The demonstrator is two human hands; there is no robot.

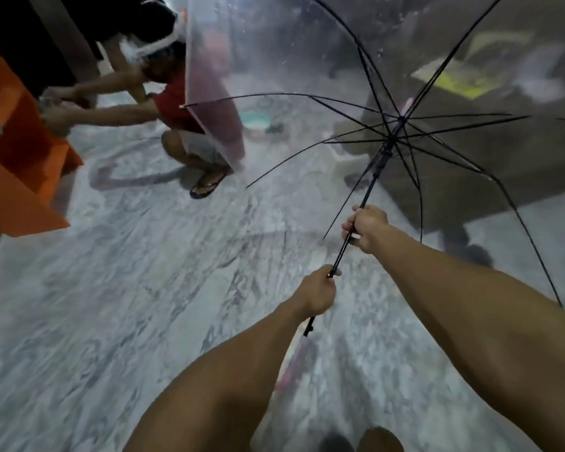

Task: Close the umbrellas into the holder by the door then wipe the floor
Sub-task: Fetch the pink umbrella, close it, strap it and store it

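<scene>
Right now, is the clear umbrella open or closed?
Open: the clear umbrella has its ribs spread; both hands grip its shaft.

Dim, flat indoor light leaves the marble floor (118, 288) grey and grainy. Motion blur softens everything, and the wide lens bends the edges. The wet transparent umbrella canopy (307, 53) hazes whatever lies behind it.

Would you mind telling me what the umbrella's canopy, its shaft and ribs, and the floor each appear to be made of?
Canopy: clear plastic film, probably vinyl; the room shows through it, with droplets clinging.
Shaft and ribs: thin, straight and black, likely painted metal, though fibreglass is possible.
Floor: grey-veined white with a soft sheen, which suggests polished marble or marble-look tile.
</scene>
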